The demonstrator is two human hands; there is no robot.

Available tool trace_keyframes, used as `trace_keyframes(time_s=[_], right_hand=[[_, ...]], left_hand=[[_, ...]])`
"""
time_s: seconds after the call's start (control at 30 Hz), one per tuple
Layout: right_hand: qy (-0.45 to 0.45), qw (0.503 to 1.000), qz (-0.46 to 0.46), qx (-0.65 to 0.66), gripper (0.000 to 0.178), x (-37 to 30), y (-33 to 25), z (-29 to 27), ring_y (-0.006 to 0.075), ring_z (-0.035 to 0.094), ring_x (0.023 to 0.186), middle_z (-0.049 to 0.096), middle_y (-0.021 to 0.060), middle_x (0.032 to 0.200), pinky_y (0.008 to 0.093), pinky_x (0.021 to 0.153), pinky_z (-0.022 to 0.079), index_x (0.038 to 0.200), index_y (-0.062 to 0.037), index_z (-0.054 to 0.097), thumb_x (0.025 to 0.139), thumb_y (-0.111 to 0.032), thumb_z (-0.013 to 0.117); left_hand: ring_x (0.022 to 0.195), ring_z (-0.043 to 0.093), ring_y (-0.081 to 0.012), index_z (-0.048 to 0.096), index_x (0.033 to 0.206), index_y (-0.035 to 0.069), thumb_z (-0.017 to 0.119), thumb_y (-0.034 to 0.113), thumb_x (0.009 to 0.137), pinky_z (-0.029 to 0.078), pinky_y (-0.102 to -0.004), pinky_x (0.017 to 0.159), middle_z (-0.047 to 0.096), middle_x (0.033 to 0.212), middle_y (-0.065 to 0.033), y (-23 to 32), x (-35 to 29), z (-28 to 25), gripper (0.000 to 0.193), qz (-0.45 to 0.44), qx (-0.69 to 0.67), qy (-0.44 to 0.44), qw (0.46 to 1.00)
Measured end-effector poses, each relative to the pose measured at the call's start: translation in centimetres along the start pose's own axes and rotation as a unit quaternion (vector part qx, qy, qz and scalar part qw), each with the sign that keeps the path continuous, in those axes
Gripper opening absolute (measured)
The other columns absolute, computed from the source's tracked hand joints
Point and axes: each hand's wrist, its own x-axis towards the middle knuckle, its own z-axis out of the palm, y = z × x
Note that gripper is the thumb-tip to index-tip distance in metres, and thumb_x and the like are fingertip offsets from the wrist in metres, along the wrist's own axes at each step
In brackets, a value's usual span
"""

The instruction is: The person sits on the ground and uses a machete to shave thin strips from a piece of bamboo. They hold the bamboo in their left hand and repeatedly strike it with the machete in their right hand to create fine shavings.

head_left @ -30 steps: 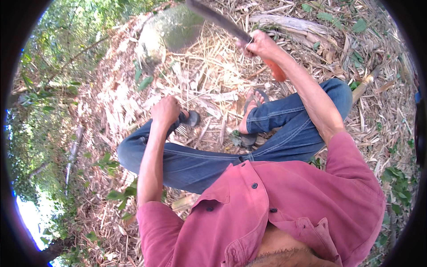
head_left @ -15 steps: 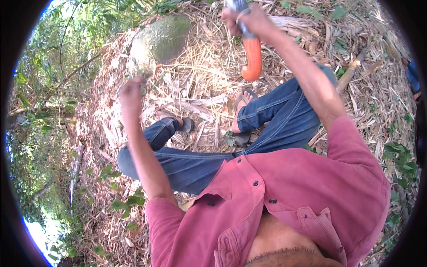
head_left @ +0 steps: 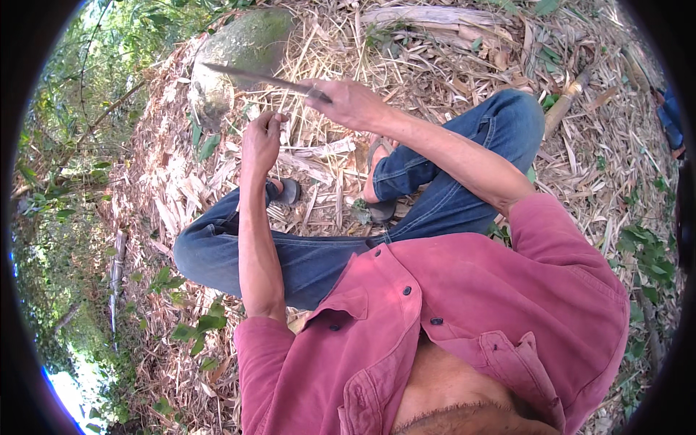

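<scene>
My right hand (head_left: 351, 105) is closed round a long knife. Its dark, narrow blade (head_left: 254, 75) points left across the front of a large mossy stone (head_left: 250, 45). The knife's handle is hidden by the hand from this angle. Close below the blade, my left hand (head_left: 261, 141) is closed, thumb and fingers pinched together. Whatever sits in that pinch, if anything, is too small to make out against the pale straw. The two hands are near each other but apart, above the ground in front of my feet.
Dry straw and leaf litter (head_left: 319, 54) cover the ground. A split log (head_left: 435, 16) lies at the far side, and a cut stick (head_left: 569, 105) is beyond my right knee. Green plants (head_left: 206, 326) grow at the left. My bent legs in jeans (head_left: 464, 163) frame the work spot.
My right hand has come down and left, turning the knife so its blade points left; the orange handle seen before is now hidden. My left hand has moved right, toward it.
</scene>
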Motion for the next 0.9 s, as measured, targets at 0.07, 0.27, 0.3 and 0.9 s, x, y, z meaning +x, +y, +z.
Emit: trace_keyframes(time_s=[0.07, 0.27, 0.3, 0.9], right_hand=[[0.010, 0.998, -0.051, -0.018, 0.034, 0.0, 0.6, 1.4, 0.0241, 0.055, 0.048, 0.057, 0.0089, 0.057, 0.0384, 0.048, 0.045, 0.105, -0.0057, 0.055, 0.093, -0.037, 0.048], [0.001, 0.992, -0.083, -0.092, 0.028, -0.6, 0.5, 2.5, 0.0398, 0.060, 0.063, 0.060, 0.0182, 0.068, 0.0495, 0.057, 0.048, 0.086, -0.0017, 0.052, 0.090, -0.029, 0.050], [0.009, 0.991, -0.084, -0.106, 0.027, -0.7, 0.5, 2.5, 0.0383, 0.061, 0.064, 0.060, 0.0164, 0.070, 0.0483, 0.058, 0.049, 0.083, -0.0021, 0.054, 0.089, -0.028, 0.051], [0.031, 0.984, -0.078, -0.158, 0.013, -0.2, 4.2, 4.7, 0.0332, 0.063, 0.067, 0.063, 0.0119, 0.073, 0.0451, 0.058, 0.050, 0.079, -0.0066, 0.056, 0.079, -0.019, 0.057]], left_hand=[[0.057, 0.053, -0.0215, 0.067, 0.094, 0.003, 0.049, 0.024, 0.091, 0.042, -0.0353, 0.059, 0.058, 0.062, -0.0137, -0.2, 0.4, 0.2, 0.028, -0.020, -0.020, -0.022, 0.999], [0.050, 0.046, -0.0181, 0.067, 0.089, -0.002, 0.052, 0.022, 0.089, 0.039, -0.0360, 0.053, 0.053, 0.054, -0.0133, 0.1, 0.1, 1.2, 0.028, -0.052, -0.049, 0.037, 0.997], [0.051, 0.046, -0.0180, 0.066, 0.089, -0.003, 0.052, 0.022, 0.089, 0.039, -0.0362, 0.053, 0.054, 0.055, -0.0136, -0.1, 0.1, 1.4, 0.028, -0.055, -0.050, 0.045, 0.996], [0.052, 0.044, -0.0125, 0.064, 0.080, -0.011, 0.057, 0.012, 0.085, 0.035, -0.0322, 0.050, 0.057, 0.059, -0.0107, -0.5, -1.3, 5.5, 0.024, -0.075, -0.231, 0.154, 0.958]])
